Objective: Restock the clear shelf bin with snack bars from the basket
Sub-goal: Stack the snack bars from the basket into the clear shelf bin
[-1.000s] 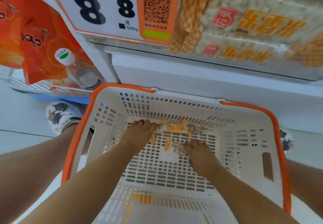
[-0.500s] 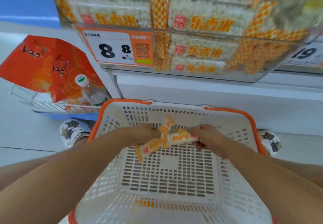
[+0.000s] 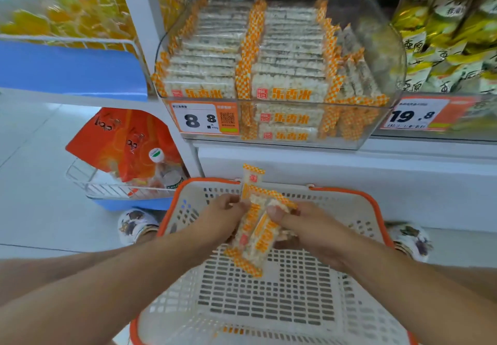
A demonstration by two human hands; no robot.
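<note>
- Your left hand (image 3: 224,217) and right hand (image 3: 304,226) both grip one loose bunch of snack bars (image 3: 255,226) above the basket (image 3: 376,210), near you.
- The bunch looks uneven — one bar pokes up toward the far side, so it could slip as you lift.
- The clear bin (image 3: 376,135) beyond is nearly full; bars pushed in may spill — the right side seems roomiest.

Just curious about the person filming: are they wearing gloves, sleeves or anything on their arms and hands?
No gloves: the left hand and right hand are bare. Both forearms are bare too, with no sleeves, watch or rings visible. Fingernails look short and unpainted.
</note>
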